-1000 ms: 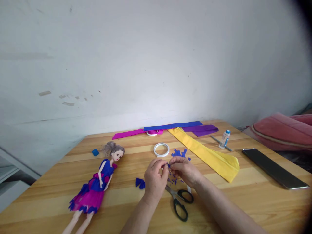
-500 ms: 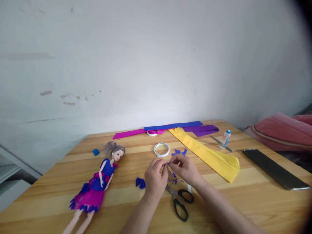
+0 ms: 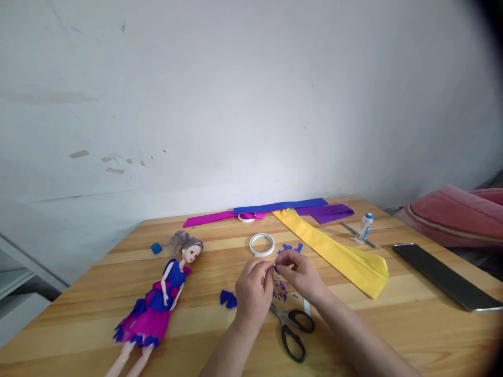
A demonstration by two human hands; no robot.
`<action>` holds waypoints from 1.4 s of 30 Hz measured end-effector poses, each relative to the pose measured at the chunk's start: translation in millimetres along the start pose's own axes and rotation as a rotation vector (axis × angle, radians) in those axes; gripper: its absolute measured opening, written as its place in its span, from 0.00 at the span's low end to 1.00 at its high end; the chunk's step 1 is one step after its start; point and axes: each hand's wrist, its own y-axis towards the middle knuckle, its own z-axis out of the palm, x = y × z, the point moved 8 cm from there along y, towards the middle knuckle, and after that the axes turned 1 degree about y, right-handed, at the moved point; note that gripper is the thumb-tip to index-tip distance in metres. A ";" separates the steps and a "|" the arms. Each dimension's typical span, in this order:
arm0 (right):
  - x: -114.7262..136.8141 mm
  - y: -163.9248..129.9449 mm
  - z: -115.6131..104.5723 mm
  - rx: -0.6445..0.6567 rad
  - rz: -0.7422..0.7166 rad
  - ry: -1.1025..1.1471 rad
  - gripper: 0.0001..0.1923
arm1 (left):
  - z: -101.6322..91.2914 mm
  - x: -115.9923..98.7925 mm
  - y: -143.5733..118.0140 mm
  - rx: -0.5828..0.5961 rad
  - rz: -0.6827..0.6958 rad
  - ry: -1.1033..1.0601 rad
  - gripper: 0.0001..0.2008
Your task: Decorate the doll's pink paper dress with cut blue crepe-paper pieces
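Observation:
My left hand (image 3: 253,295) and my right hand (image 3: 299,273) meet above the middle of the wooden table (image 3: 393,335), their fingertips pinching one small blue paper piece (image 3: 274,268) between them. Small blue paper scraps (image 3: 283,287) lie under the hands and more blue scraps (image 3: 290,247) just beyond. Black-handled scissors (image 3: 291,327) lie shut on the table right below my hands. A folded blue paper fan (image 3: 228,299) rests left of my left hand. A white tape ring (image 3: 261,244) sits just beyond my hands.
A doll (image 3: 159,298) in a blue and magenta paper dress lies at the left. Yellow paper (image 3: 338,254), blue paper (image 3: 281,206), magenta paper (image 3: 204,217) and purple paper (image 3: 328,212) lie at the back. A glue bottle (image 3: 363,227), a dark flat strip (image 3: 446,277) and a red cushion (image 3: 459,214) are at the right.
My hands stay together on the blue paper piece, with small finger shifts. The view has tilted slightly, so everything sits a little lower in the picture.

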 end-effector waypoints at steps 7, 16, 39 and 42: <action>18.7 -3.7 -1.7 -0.061 -0.183 -0.251 0.04 | -1.1 -4.8 -0.9 -0.033 0.073 0.127 0.09; 24.0 -6.6 0.1 -0.098 -0.233 -0.384 0.05 | -1.2 -5.3 -0.7 -0.031 0.079 0.134 0.09; 9.7 -4.7 -1.3 -0.088 -0.089 -0.265 0.05 | 3.1 -6.9 -1.1 0.027 0.084 0.087 0.11; -1.8 -1.7 0.3 -0.021 0.058 -0.055 0.05 | 4.6 -6.6 -0.3 0.039 0.088 0.068 0.13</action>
